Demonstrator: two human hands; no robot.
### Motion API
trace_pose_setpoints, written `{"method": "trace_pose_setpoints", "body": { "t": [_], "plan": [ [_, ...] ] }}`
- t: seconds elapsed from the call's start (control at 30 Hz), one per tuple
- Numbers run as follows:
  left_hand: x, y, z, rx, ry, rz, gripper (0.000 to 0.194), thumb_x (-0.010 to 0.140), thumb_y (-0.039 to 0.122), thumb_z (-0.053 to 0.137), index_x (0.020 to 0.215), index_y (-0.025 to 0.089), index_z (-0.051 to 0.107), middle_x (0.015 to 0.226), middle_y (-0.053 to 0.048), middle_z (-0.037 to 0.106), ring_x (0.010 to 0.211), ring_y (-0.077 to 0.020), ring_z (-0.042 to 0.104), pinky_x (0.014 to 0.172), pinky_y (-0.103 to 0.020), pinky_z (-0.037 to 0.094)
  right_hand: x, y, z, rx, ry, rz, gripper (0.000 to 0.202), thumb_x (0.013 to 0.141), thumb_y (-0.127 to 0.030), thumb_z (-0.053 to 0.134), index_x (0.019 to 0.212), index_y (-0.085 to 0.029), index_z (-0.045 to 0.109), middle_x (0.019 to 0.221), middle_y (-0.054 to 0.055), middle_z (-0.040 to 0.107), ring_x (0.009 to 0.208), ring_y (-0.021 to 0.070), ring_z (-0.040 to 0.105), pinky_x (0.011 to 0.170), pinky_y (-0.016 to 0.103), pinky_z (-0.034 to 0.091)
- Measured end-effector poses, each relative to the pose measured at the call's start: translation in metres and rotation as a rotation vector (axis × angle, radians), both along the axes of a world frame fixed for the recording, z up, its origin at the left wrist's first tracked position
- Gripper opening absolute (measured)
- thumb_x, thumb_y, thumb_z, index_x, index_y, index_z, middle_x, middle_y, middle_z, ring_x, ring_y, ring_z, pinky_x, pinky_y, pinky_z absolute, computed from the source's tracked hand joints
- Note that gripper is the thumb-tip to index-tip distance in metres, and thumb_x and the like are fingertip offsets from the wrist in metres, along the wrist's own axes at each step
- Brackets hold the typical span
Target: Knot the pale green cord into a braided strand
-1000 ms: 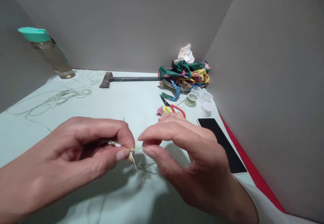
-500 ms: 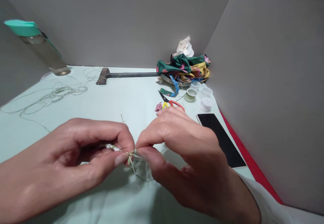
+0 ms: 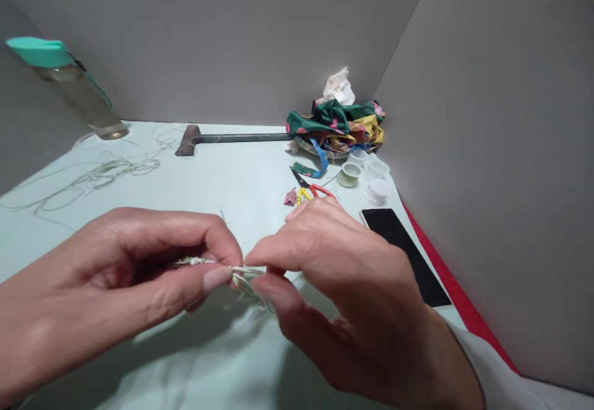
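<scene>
My left hand (image 3: pixel 153 268) is closed, thumb and index finger pinching a braided green-and-white cord (image 3: pixel 197 261). Part of the braid shows inside the curled fingers; the rest is hidden. Loose pale green and white strands (image 3: pixel 248 286) stick out past the pinch to the right. Around their ends is my right hand (image 3: pixel 338 280), its thumb and index finger parted with strands running into the gap. Its other fingers are mostly hidden behind the index finger.
Behind my hands lie a hammer (image 3: pixel 241 138), scissors (image 3: pixel 306 184), a pink clip (image 3: pixel 290 197), thread spools (image 3: pixel 349 175) and bundled patterned cloth (image 3: pixel 334 119). A phone (image 3: pixel 403 249) lies right. Tangled thread (image 3: pixel 116 169) and a bottle (image 3: pixel 78 94) are at left.
My right thumb and index finger have parted from their pinch on the strands. My left hand has shifted slightly left with the braid, and the strands now lie more bunched together.
</scene>
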State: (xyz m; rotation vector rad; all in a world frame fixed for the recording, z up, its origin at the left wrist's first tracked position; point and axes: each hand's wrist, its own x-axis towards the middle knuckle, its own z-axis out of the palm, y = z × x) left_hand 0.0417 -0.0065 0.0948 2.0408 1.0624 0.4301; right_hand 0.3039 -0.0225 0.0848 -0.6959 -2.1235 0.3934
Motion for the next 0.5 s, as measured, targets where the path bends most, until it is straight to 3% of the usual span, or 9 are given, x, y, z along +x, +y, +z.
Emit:
{"method": "trace_pose_setpoints", "body": {
  "t": [0.1, 0.27, 0.5],
  "plan": [
    [0.0032, -0.0002, 0.0011, 0.077, -0.067, 0.101, 0.034, 0.104, 0.047, 0.061, 0.087, 0.023, 0.078, 0.069, 0.017, 0.071, 0.058, -0.0042, 0.064, 0.052, -0.013, 0.047, 0.0010, 0.0012, 0.0011, -0.004, -0.014, -0.010, 0.015, 0.100, -0.009, 0.059, 0.099, -0.018, 0.072, 0.090, 0.002, 0.077, 0.083, 0.0159, 0.066, 0.090, 0.035, 0.052],
    [0.0076, -0.0015, 0.0014, 0.142, -0.072, 0.068, 0.031, 0.102, 0.042, 0.063, 0.079, 0.027, 0.078, 0.062, 0.017, 0.068, 0.050, -0.0016, 0.059, 0.047, -0.007, 0.043, 0.0015, 0.0007, 0.0050, -0.012, -0.033, -0.039, 0.020, 0.098, -0.007, 0.058, 0.090, -0.020, 0.072, 0.089, 0.000, 0.075, 0.083, 0.0153, 0.066, 0.089, 0.034, 0.053],
    [0.0069, -0.0008, 0.0048, 0.105, -0.056, 0.092, 0.027, 0.100, 0.041, 0.067, 0.081, 0.030, 0.081, 0.062, 0.012, 0.068, 0.053, -0.0062, 0.059, 0.048, -0.009, 0.043, -0.0013, -0.0005, 0.0046, -0.005, -0.011, -0.053, 0.014, 0.099, -0.013, 0.062, 0.093, -0.019, 0.074, 0.088, 0.001, 0.075, 0.082, 0.0168, 0.065, 0.088, 0.036, 0.053]
  ]
}}
